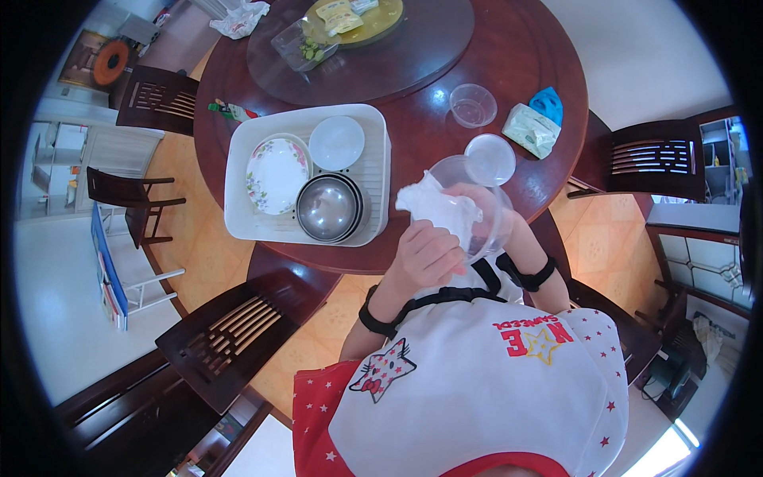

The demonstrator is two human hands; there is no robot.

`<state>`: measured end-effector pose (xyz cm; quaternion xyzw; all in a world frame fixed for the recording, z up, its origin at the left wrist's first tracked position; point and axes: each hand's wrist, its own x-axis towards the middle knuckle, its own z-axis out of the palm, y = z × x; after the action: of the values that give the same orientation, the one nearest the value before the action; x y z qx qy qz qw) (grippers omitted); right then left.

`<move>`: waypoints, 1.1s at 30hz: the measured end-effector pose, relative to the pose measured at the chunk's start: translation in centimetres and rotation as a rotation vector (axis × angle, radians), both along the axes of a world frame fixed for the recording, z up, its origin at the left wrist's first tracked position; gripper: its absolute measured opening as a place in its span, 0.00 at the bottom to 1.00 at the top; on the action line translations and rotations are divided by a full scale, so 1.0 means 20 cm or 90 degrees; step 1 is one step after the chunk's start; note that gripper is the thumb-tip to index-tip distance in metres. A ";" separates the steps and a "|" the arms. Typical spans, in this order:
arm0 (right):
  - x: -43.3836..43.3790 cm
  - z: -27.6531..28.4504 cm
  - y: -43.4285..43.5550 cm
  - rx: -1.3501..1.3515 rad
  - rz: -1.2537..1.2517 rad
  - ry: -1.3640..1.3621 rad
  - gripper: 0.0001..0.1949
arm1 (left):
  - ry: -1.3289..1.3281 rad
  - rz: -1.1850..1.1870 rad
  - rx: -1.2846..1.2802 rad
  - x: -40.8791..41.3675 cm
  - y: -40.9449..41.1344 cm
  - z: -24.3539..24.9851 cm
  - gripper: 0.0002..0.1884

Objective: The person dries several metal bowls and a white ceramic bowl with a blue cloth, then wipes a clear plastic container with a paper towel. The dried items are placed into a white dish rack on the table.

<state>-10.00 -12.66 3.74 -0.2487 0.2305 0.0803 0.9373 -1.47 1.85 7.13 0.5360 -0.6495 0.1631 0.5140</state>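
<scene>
A clear plastic bowl (pixel 495 238) is tilted in front of my body, just off the table's near edge. My right hand (pixel 480 200) grips it, partly seen through the clear wall. A crumpled white tissue or cloth (pixel 438 206) lies against the bowl, and my left hand (pixel 430 253) is closed on its lower part. Just beyond the bowl, a round translucent plastic container or lid (pixel 490 160) is on the table. To the left stands a white plastic tray (pixel 235 220) with a floral plate (pixel 275 179), a white bowl (pixel 337 143) and stacked steel bowls (pixel 328 208).
Farther back are a clear round container (pixel 473 106), a tissue pack (pixel 530 131) beside a blue item (pixel 546 106), and a glass turntable (pixel 381 71) bearing a clear food box (pixel 301 47). Wooden chairs (pixel 238 340) surround the round wooden table (pixel 417 125).
</scene>
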 end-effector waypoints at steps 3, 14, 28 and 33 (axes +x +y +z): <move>-0.10 -0.13 -0.03 0.135 0.054 -0.062 0.16 | -0.091 0.046 0.065 0.07 0.02 -0.07 0.09; -0.16 0.31 0.01 -0.842 -0.225 0.155 0.16 | -0.268 0.110 0.285 0.11 0.03 -0.06 0.16; -0.20 0.34 0.05 -0.841 -0.394 0.148 0.18 | 0.559 -0.170 0.204 0.06 0.00 -0.19 0.58; -0.18 0.44 0.02 -1.455 -0.286 -0.158 0.13 | 0.396 -0.097 0.269 0.07 0.01 -0.15 0.57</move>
<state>-13.61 -12.33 12.53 -0.9064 0.1146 -0.3657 0.1776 0.03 2.07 4.14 0.6039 -0.5198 -0.1836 0.5757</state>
